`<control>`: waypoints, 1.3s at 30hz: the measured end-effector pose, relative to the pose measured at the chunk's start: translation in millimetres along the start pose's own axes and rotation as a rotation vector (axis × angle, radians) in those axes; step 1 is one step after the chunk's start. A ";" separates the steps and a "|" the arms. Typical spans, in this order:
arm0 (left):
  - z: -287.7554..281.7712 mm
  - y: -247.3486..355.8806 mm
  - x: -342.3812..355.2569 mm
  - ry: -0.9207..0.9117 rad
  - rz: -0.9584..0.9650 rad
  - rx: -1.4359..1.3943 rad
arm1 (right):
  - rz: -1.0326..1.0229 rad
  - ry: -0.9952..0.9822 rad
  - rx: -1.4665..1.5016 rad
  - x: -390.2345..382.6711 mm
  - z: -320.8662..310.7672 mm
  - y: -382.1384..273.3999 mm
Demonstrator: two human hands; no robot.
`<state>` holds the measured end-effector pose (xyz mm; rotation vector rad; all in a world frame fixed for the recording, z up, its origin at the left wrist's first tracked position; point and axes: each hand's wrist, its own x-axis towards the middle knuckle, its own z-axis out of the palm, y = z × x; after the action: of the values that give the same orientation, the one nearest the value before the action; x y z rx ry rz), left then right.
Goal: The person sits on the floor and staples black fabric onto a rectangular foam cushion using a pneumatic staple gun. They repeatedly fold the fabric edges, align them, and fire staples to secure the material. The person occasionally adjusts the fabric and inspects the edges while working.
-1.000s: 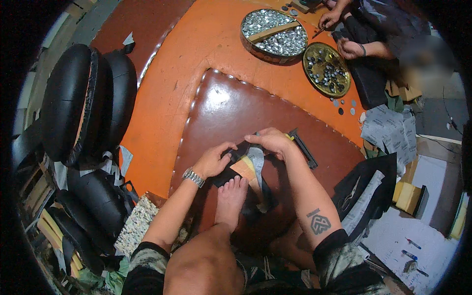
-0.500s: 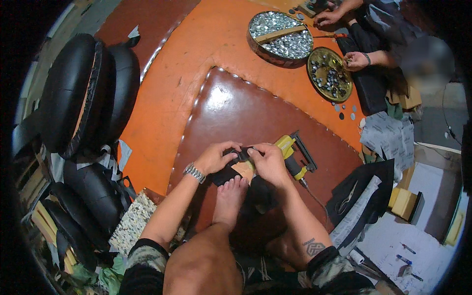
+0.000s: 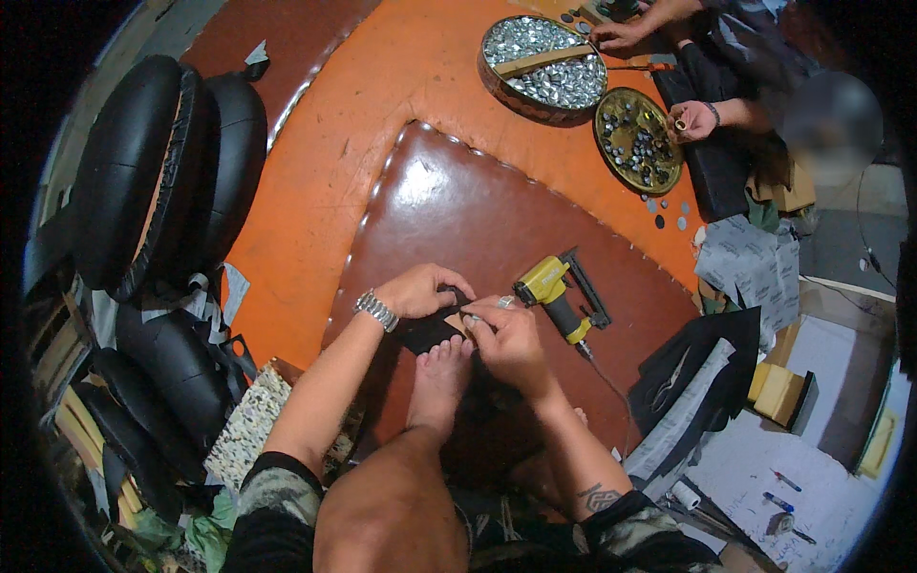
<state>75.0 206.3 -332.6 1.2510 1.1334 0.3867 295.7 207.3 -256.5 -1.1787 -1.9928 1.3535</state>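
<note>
1. A small black piece (image 3: pixel 427 331) lies on the brown panel (image 3: pixel 497 220), just above the person's toes (image 3: pixel 449 353).
2. The left hand (image 3: pixel 417 289) pinches its far edge; the right hand (image 3: pixel 506 334) is closed on its near corner, where a tan bit shows.
3. The yellow staple gun (image 3: pixel 557 291) rests unheld just beyond the right hand, so fastening looks not yet done.
4. Farther off, another person's hands work by two trays of studs (image 3: pixel 549 62).
</note>
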 end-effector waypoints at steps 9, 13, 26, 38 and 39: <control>38.7 -9.1 -20.3 0.510 0.115 -0.071 | -0.103 -0.048 -0.219 -21.6 33.2 4.6; 40.0 -11.3 -51.7 0.359 -0.201 -0.188 | -0.128 -0.069 -0.314 -23.7 48.7 7.1; 32.8 -16.1 -28.9 0.344 -0.537 -0.058 | -0.068 -0.118 -0.524 -21.5 91.3 25.0; 54.5 -31.5 -40.6 0.604 -0.326 0.133 | 0.230 0.125 -0.554 -16.7 -17.0 53.7; 57.7 -31.4 -43.4 0.630 -0.332 0.156 | 0.309 0.165 -0.781 -16.3 -37.7 60.3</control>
<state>93.4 131.0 -346.3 1.0695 1.9086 0.4608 356.5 222.2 -294.1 -1.9219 -2.3499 0.5333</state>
